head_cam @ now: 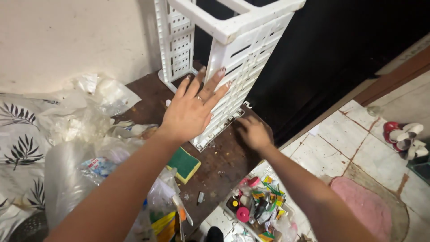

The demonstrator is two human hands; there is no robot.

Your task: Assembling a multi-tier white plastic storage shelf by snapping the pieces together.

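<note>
Far left there's a cloth with a black leaf print (20,143), and next to it a heap of clear plastic bags (85,134) spilling over the edge of a dark brown table (224,166). A green and yellow scrub sponge (183,163) sits on the table just under the left forearm.

The left hand (192,110) is flat and open, fingers spread, palm pressed against the slotted side of a white plastic rack (237,58). It isn't gripping anything, just laid against it. The rack stands upright on the tabletop and looks tipped a bit; it rises up and away from the hand, so the hand rests on its lower half.

The right hand (253,132) is down by the rack's bottom corner, fingers curled on the table right next to the base. Can't tell if it actually pinches the edge or just touches it.

Below the table on the tiled floor is a box of small colourful bottles and packets (257,210), then a pink mat (367,208), and red and white sandals (405,136) at far right.
</note>
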